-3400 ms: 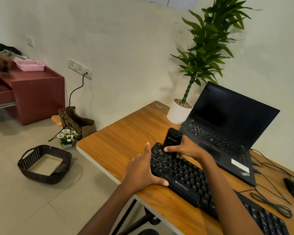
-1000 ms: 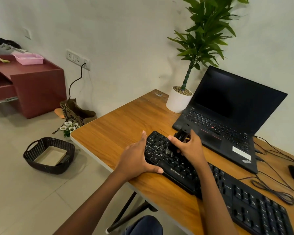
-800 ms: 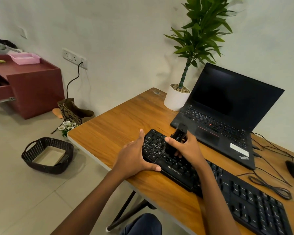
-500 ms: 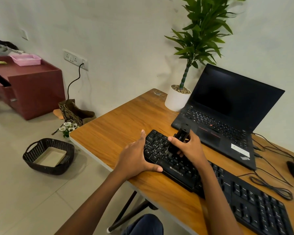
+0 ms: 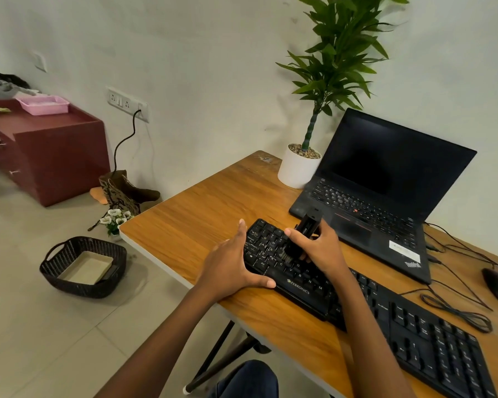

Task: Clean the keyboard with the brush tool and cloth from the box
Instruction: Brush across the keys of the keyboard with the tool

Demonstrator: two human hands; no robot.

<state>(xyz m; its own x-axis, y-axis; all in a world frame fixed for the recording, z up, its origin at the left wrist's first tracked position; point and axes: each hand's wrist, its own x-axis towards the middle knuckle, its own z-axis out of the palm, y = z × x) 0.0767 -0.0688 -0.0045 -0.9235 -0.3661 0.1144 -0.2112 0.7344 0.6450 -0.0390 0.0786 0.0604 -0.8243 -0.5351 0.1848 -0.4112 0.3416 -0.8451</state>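
Grips the black brush tool (image 5: 306, 227) in the right hand (image 5: 320, 249), fingers and thumb curled round its body, top tilted toward 1 o'clock, bristle end down on the keys of the black keyboard (image 5: 299, 285). Steadies that keyboard's end at 9 o'clock with the left hand (image 5: 230, 269), fingers straight against the edge, thumb stretched along the front rim. Keyboard lying near the front edge of the wooden table (image 5: 202, 214), with a second black keyboard (image 5: 431, 340) just beside it at 4 o'clock, an open laptop (image 5: 385, 179) at 1 o'clock and a white plant pot (image 5: 298, 169) at 12. Down on the floor at 9 o'clock, a dark woven basket (image 5: 69, 286).
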